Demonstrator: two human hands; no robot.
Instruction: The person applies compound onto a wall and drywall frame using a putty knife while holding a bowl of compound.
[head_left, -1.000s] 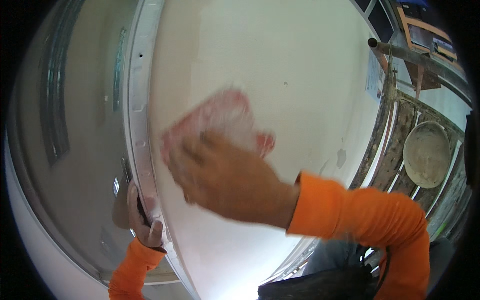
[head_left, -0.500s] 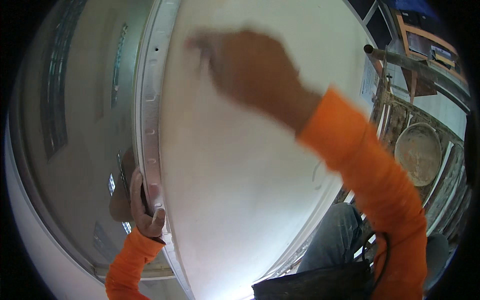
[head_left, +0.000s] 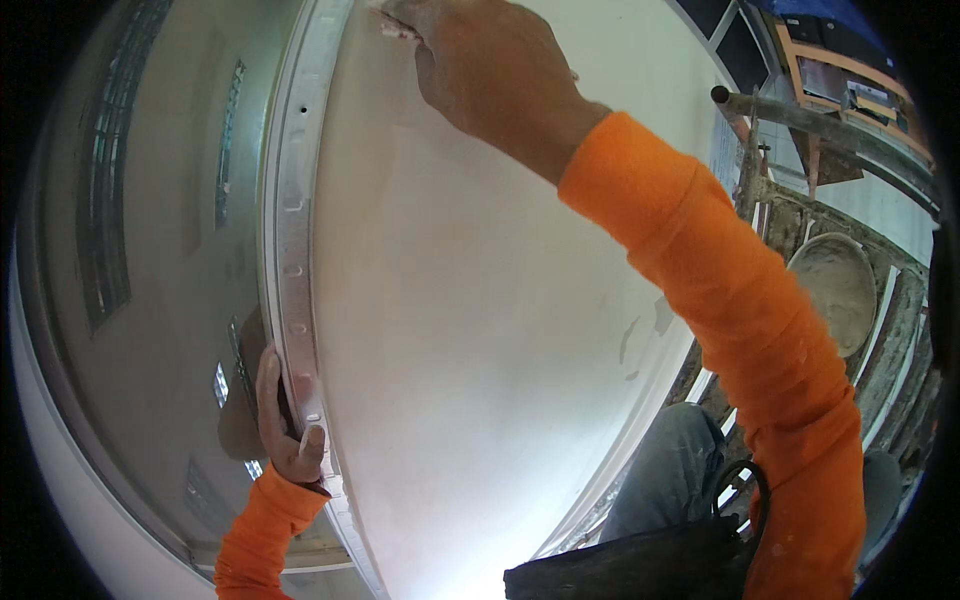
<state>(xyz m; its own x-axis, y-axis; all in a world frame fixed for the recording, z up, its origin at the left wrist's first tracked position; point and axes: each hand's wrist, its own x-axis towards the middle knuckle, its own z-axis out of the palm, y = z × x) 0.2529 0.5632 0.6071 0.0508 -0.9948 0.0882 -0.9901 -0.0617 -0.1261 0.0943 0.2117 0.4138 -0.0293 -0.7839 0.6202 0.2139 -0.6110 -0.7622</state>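
Left grip (head_left: 285,420) on metal frame (head_left: 290,230), round basin (head_left: 835,290) at right

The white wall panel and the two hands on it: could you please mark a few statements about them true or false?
1. The right hand is high on the white wall panel, near the top of the picture. True.
2. The left hand hangs free, touching nothing. False: it grips the perforated metal edge strip along the panel's left side.
3. Both arms wear orange sleeves. True.
4. The right hand is empty. False: a thin pale piece shows under its fingers against the wall; what it is cannot be told.
5. A round pan crusted with grey material sits on the scaffolding at right. True.
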